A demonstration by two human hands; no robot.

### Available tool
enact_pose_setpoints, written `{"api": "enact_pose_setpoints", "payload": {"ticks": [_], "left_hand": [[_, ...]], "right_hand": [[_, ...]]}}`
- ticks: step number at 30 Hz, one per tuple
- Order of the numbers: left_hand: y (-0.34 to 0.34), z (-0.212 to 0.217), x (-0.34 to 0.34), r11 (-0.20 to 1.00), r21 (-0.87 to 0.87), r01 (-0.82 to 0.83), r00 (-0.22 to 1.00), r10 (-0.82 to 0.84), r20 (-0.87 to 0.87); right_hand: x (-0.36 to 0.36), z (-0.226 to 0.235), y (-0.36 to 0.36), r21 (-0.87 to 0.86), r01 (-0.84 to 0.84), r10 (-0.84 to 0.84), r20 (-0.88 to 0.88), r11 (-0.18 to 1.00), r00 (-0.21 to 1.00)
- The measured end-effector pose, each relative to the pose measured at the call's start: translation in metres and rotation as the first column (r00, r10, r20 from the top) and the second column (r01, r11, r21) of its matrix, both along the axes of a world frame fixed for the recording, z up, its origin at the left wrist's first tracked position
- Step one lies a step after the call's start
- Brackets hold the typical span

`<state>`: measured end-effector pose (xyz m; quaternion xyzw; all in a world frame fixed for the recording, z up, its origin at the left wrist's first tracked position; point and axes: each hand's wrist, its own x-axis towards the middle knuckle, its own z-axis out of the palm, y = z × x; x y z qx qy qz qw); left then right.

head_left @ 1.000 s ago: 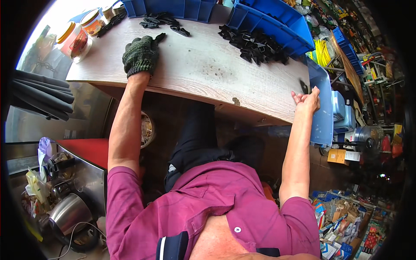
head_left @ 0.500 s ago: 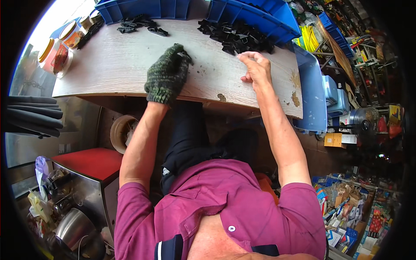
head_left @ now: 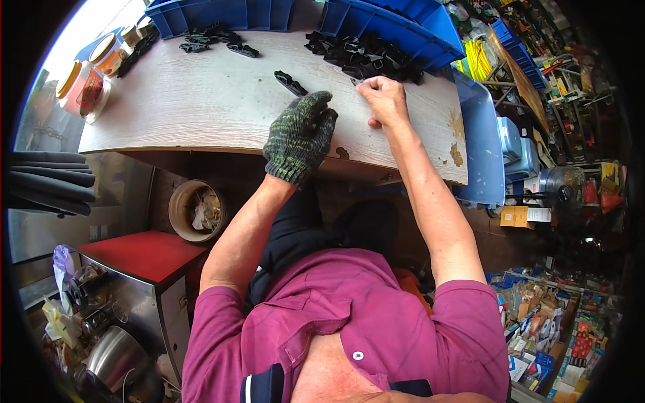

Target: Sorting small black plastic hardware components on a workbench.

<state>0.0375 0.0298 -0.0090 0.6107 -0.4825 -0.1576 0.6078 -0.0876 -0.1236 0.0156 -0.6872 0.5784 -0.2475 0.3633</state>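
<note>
My left hand [head_left: 300, 138], in a dark green and black knitted glove, hovers over the near part of the table, its fingers loosely bent and apart, with nothing visible in them. Just beyond its fingertips lies a slim black plastic part [head_left: 290, 82], apart from the others. My bare right hand [head_left: 386, 102] pinches a small dark piece [head_left: 355, 81] between thumb and forefinger; its exact kind is too small to make out. A heap of black plastic pieces [head_left: 366, 57] spreads right beyond that hand. More slim black parts [head_left: 243, 50] lie at the far left.
Blue plastic bins [head_left: 222, 17] line the back of the pale wooden table [head_left: 175, 107]. Lidded jars [head_left: 80, 87] stand at its left end. A light blue tub [head_left: 482, 141] sits against the right edge. Below are a round bin [head_left: 176, 211] and a red-topped cabinet [head_left: 141, 254].
My left hand has moved right and nearer to me, leaving a slim black part on the table. My right hand has shifted slightly left, and a small dark piece now shows at its fingertips.
</note>
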Motion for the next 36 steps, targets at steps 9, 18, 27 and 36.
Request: {"api": "enact_pose_setpoints", "payload": {"ticks": [9, 18, 27, 36], "left_hand": [[-0.032, -0.006, 0.002, 0.995, 0.050, 0.090, 0.955, -0.101, 0.278], [-0.031, -0.007, 0.006, 0.993, 0.076, 0.092, 0.992, -0.085, -0.093], [-0.020, 0.005, 0.059, 0.965, -0.019, -0.263, 0.728, 0.211, 0.652], [-0.034, 0.000, 0.087, 0.981, 0.146, -0.126, 0.599, -0.042, 0.800]], "right_hand": [[-0.024, -0.010, 0.038, 0.214, -0.387, 0.134, 0.702, 0.897, 0.700], [-0.014, -0.009, 0.055, 0.141, -0.323, 0.171, 0.619, 0.936, 0.766], [-0.012, -0.011, 0.068, 0.095, -0.287, 0.154, 0.662, 0.953, 0.733], [-0.009, -0.014, 0.069, 0.125, -0.171, 0.020, 0.750, 0.977, 0.661]]}}
